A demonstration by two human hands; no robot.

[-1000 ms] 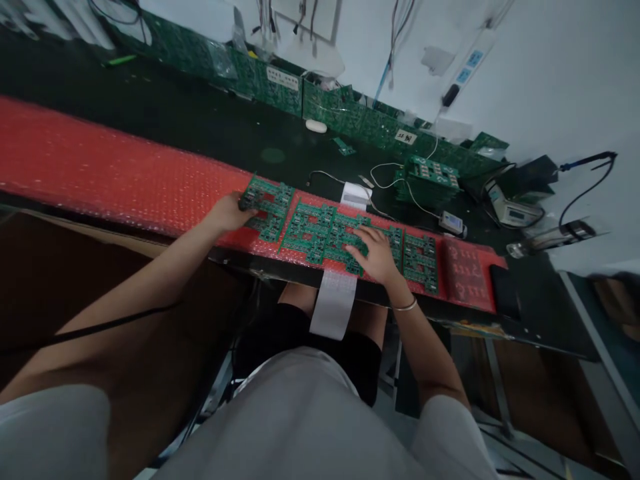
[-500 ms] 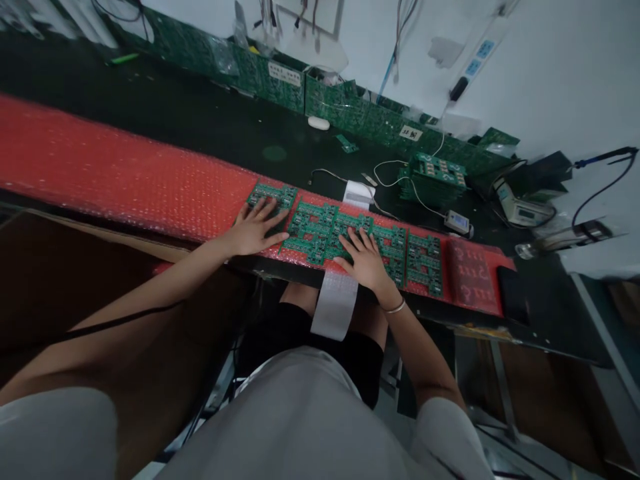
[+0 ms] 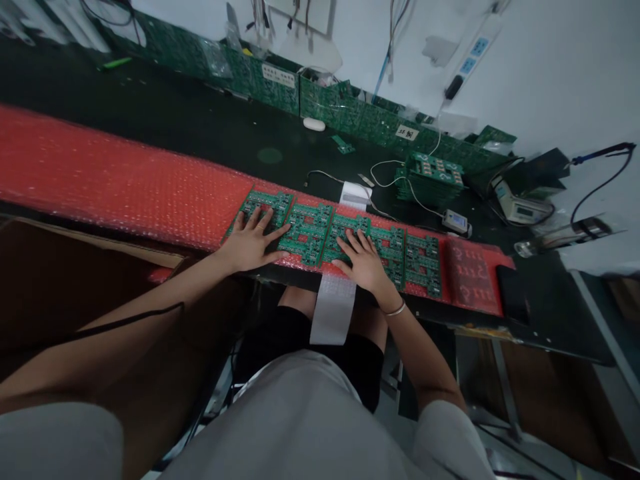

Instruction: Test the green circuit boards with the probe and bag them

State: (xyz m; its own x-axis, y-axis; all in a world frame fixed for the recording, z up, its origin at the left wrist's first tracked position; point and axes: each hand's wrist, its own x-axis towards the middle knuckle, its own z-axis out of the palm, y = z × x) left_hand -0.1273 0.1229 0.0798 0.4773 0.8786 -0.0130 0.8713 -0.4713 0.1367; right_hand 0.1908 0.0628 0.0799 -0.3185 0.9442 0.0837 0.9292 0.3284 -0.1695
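Left hand (image 3: 253, 241) and right hand (image 3: 364, 261) are resting flat, fingers spread, on a row of boards (image 3: 310, 227) lying on bubble wrap (image 3: 125, 180). The boards are looking light, stiff and fragile, and their edges are offering the safest hold.

A long dark worktop (image 3: 190, 127) is seen running from 9 o'clock to 4 o'clock, set against a white wall (image 3: 560, 60) at 12 to 2 o'clock. A power strip (image 3: 479, 49) is fixed to that wall at 1 o'clock, with cables (image 3: 391, 33) hung beside it. A brown panel (image 3: 65, 280) is seen below the worktop at 8 o'clock. The room is dimly lit.
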